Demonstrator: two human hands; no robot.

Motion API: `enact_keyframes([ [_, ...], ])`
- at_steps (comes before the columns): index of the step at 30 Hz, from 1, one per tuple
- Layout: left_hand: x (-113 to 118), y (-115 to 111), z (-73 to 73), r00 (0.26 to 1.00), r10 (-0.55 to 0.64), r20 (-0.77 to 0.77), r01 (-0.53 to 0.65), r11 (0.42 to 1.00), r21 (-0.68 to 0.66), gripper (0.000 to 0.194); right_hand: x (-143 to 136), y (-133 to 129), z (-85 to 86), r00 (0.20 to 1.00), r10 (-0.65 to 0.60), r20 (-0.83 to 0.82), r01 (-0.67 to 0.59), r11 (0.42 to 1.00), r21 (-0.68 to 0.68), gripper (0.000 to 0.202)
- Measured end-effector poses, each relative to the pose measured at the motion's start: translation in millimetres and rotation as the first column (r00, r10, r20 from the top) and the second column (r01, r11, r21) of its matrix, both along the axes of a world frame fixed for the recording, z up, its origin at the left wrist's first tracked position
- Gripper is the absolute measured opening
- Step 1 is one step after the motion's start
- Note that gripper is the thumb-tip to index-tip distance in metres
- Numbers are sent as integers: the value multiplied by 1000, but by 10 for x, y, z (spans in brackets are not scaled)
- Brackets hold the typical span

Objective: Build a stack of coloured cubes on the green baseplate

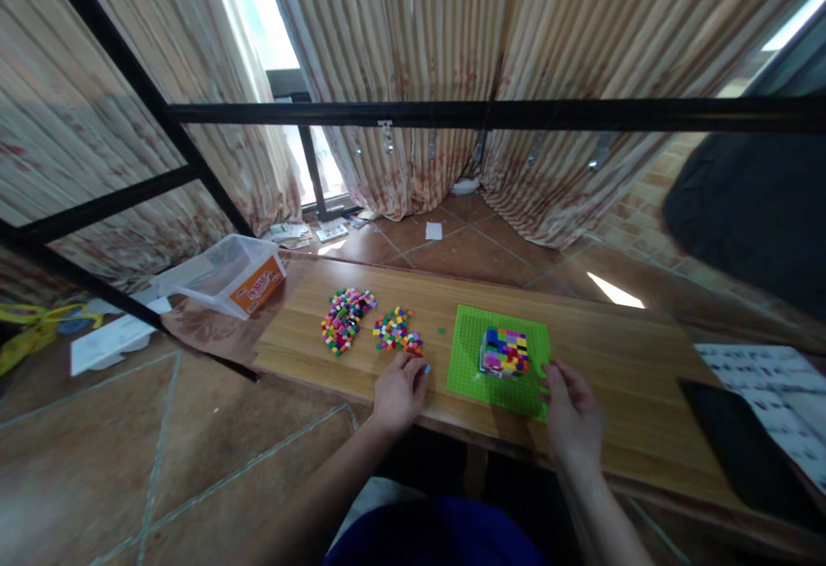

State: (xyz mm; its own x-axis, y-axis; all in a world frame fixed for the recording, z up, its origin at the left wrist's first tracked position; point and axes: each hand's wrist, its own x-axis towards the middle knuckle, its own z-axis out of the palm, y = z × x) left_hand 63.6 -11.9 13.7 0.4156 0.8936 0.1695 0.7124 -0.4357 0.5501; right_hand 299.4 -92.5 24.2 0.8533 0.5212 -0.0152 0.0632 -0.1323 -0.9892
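On the green baseplate (pixel 465 364) stands a block of many coloured bricks (pixel 505 351). My left hand (pixel 400 390) is at the table's front edge, its fingers pinched on a small blue brick (pixel 427 369). Just behind it lies a small pile of loose bricks (pixel 395 330), with a larger pile (pixel 345 321) farther left. One green brick (pixel 441 330) lies alone between the small pile and the baseplate. At the baseplate's right edge is my right hand (pixel 573 407), fingers curled together; whether anything is between them is too small to tell.
The wooden table (pixel 619 377) runs left to right. Beyond its left end sits a clear plastic box (pixel 236 278) with an orange label. A black flat object (pixel 742 446) and printed sheets (pixel 774 385) are at the right. A black metal bar (pixel 439 114) crosses above.
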Motion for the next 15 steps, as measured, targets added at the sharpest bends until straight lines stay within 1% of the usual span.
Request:
enact_keyframes([
  [3,23,0,15,1000,26,14,-26,999,-20,21,-97,-132,-8,1000,30,-5,-30,1000,-7,54],
  [6,26,-16,45,996,64,55,-60,996,-66,18,-252,-264,-40,996,91,24,-91,996,-22,48],
  [9,29,-56,76,979,77,191,-49,988,-145,14,-434,-364,-52,976,209,61,-207,977,-42,41],
  [11,50,-102,92,937,78,339,1,974,-227,13,-554,-392,-29,948,311,73,-307,950,-55,38],
  [12,68,-130,102,904,87,419,37,960,-279,13,-609,-395,-9,929,362,80,-358,931,-65,37],
  [13,89,-161,116,862,105,497,78,939,-335,14,-659,-391,17,907,411,93,-405,911,-78,35],
  [15,134,-223,162,761,165,628,175,879,-444,18,-738,-368,76,861,489,143,-478,872,-102,32],
])
